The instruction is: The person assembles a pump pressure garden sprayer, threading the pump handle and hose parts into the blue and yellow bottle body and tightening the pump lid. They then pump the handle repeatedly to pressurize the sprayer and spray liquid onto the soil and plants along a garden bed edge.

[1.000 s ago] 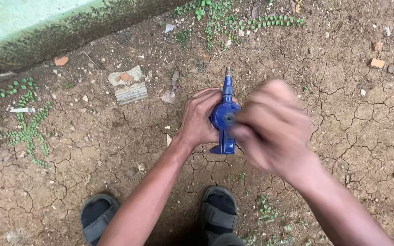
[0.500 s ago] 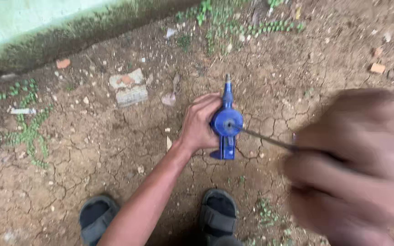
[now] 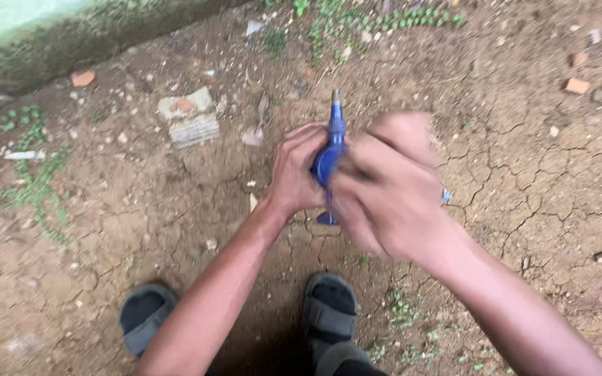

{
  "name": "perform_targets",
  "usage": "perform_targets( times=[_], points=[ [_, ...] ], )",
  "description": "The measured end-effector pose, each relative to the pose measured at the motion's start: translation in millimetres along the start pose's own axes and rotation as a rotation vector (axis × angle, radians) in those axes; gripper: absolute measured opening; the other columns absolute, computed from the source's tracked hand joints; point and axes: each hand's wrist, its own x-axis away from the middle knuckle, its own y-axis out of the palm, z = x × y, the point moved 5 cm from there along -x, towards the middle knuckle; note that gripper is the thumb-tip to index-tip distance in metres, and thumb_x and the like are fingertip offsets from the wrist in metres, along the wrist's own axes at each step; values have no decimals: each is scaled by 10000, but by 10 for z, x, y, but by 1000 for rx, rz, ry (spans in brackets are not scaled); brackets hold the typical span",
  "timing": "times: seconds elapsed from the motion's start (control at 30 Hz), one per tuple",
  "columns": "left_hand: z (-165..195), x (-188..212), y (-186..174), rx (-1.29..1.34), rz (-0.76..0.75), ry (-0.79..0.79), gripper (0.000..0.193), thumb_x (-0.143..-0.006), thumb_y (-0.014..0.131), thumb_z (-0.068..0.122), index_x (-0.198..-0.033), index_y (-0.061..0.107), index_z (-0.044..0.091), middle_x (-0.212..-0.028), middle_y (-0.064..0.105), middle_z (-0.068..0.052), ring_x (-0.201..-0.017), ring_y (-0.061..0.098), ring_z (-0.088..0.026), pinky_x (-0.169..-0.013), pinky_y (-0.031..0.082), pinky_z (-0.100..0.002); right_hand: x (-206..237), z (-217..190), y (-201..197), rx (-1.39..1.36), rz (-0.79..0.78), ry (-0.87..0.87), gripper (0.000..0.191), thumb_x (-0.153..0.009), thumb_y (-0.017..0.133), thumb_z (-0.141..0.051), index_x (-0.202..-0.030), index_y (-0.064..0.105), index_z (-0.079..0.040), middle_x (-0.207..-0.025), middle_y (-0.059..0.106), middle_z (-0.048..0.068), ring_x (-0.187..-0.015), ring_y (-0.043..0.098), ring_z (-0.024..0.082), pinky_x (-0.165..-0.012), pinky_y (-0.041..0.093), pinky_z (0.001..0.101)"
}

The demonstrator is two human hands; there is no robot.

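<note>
While held above cracked brown soil [image 3: 175, 230], small blue plastic hand tool [image 3: 329, 150] clasped in closed left hand [image 3: 294, 170]; blurred right hand [image 3: 388, 191] over it, grip indiscernible. Slippage likely from haste.

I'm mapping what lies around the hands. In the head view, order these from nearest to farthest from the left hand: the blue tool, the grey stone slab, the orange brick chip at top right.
1. Blue tool: gripped in the left hand.
2. Grey stone slab: on the soil, up and left.
3. Orange brick chip: far upper right.
</note>
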Motion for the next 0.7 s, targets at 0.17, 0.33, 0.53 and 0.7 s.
perform_targets(
  times=[0.17,0.33,0.53,0.7],
  points=[
    [75,-70,-9,-37,37,91,606,-721,865,451,-1137,688,47,-1122,736,-131,-1087,736,-301,-1104,539,-478,86,164,253,20,-136,36,175,-877,704,-256,-771,671,-121,-851,543,39,-867,490,251,-812,345,410],
    [61,-27,9,23,-42,-11,535,-706,862,417,-1088,720,70,-1099,762,-113,-1077,748,-292,-1040,575,-455,313,62,102,3,90,-33,166,-880,650,-234,-744,630,-141,-829,555,36,-823,497,218,-832,344,436],
    [102,-58,-46,-10,-7,-27,563,-686,843,365,-1105,671,32,-1135,728,-142,-1133,724,-328,-1054,573,-432,458,234,379,216,-45,21,162,-875,687,-288,-812,649,-143,-863,543,53,-889,520,259,-896,327,474],
    [191,-109,-63,-21,-2,70,533,-709,864,407,-1097,722,69,-1117,763,-111,-1112,745,-306,-1078,536,-476,351,251,127,55,42,3,164,-936,674,-261,-852,682,-120,-884,524,24,-941,490,241,-890,320,462]
  ],
)
